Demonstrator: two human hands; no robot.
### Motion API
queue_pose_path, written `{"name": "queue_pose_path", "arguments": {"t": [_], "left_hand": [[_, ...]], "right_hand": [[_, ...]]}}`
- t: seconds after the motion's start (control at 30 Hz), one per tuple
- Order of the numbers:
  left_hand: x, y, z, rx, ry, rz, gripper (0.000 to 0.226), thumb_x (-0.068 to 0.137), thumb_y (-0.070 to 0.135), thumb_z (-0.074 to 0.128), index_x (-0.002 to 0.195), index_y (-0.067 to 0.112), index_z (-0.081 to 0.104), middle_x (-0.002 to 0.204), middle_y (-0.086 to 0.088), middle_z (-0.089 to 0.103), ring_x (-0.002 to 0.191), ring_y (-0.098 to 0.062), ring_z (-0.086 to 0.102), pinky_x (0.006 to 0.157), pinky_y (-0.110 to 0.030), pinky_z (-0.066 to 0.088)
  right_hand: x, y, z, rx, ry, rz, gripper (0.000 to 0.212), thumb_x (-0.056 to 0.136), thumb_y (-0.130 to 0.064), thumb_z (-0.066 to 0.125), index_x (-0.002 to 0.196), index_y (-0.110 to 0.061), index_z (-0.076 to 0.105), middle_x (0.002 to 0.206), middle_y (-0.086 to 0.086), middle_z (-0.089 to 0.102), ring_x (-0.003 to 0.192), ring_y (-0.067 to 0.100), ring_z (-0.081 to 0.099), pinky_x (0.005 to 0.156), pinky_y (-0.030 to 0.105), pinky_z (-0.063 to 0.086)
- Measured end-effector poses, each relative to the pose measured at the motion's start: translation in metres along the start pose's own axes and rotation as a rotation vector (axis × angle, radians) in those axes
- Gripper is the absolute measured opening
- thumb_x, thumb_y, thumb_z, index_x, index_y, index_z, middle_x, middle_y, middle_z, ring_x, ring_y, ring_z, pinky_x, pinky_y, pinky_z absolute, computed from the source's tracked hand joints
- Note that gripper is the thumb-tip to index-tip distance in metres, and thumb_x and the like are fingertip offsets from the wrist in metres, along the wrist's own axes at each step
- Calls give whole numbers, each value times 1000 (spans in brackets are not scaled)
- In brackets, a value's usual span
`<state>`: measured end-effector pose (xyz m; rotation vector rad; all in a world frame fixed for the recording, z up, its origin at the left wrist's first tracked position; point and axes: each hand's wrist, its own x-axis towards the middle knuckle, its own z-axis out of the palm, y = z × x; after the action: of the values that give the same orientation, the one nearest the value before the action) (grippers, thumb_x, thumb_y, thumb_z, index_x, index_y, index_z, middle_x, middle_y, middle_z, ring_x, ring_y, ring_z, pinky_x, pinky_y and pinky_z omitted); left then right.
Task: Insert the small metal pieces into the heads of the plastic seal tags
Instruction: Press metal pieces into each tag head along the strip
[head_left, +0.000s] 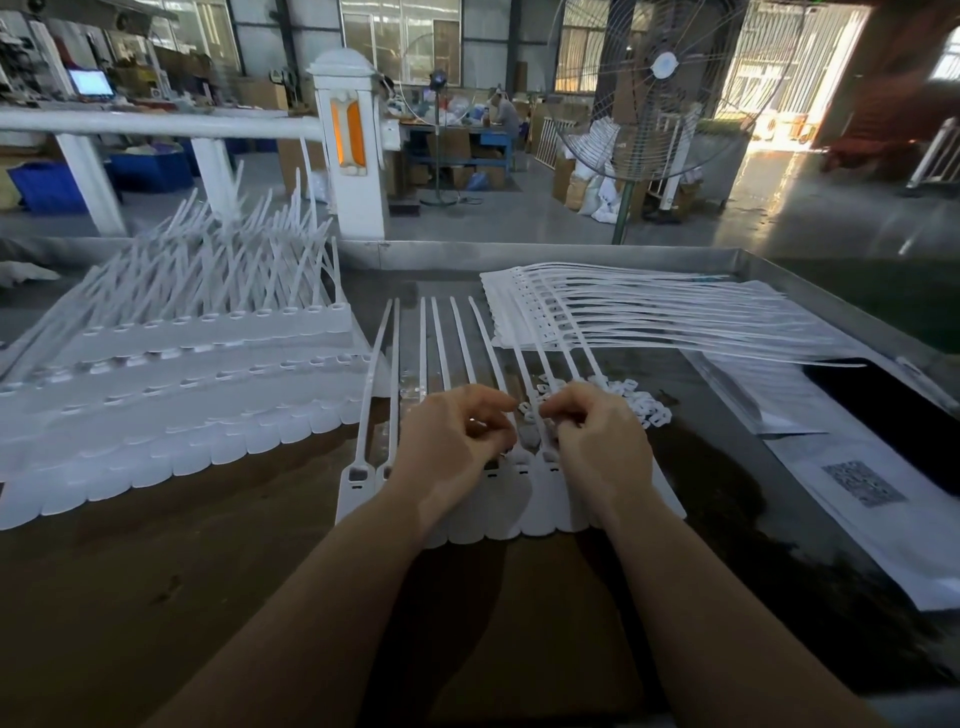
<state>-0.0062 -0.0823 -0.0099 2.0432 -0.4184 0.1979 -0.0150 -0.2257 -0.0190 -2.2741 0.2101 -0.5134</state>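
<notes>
Over seal tag strip (535, 512): left hand (451, 451), right hand (597, 447) curled, probably pinching metal pieces (641, 402); tiny, light, slippery, pinch by edges; tags floppy

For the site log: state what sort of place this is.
Most likely a factory assembly floor: stacked seal tags on a metal worktable, a large industrial fan, and another workbench behind.

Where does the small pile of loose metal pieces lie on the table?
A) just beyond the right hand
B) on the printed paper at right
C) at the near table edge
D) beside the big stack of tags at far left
A: the pile of metal pieces lies just beyond the right hand, on the strip of tags being worked.
</notes>
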Motion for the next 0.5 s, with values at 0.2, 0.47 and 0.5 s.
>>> {"name": "queue_pose_path", "arguments": {"t": [0.2, 0.47, 0.5], "left_hand": [[-1, 0, -1, -52, -39, -44, 19, 79, 9, 71, 89, 25, 64, 81, 9, 67, 75, -4, 64, 70, -14, 53], [1, 8, 3, 18, -174, -9, 20, 85, 5, 63, 93, 22, 56, 82, 7, 65, 85, -11, 63, 80, -25, 51], [2, 8, 3, 37, -192, -9, 20, 85, 6, 62, 93, 23, 55, 82, 9, 65, 84, -10, 63, 78, -23, 51]], "right_hand": [[-2, -1, 0, 25, 10, 9, 28, 85, -4, 49, 84, -27, 65, 92, -7, 64, 86, 13, 58, 78, 38, 51], [-3, -2, -2, 13, -5, 4, 27, 86, -5, 49, 85, -26, 65, 92, -7, 64, 89, 14, 58, 80, 41, 51], [-3, -2, -2, 12, -6, 5, 27, 86, -5, 49, 85, -26, 65, 92, -7, 64, 89, 14, 58, 80, 41, 51]]}}
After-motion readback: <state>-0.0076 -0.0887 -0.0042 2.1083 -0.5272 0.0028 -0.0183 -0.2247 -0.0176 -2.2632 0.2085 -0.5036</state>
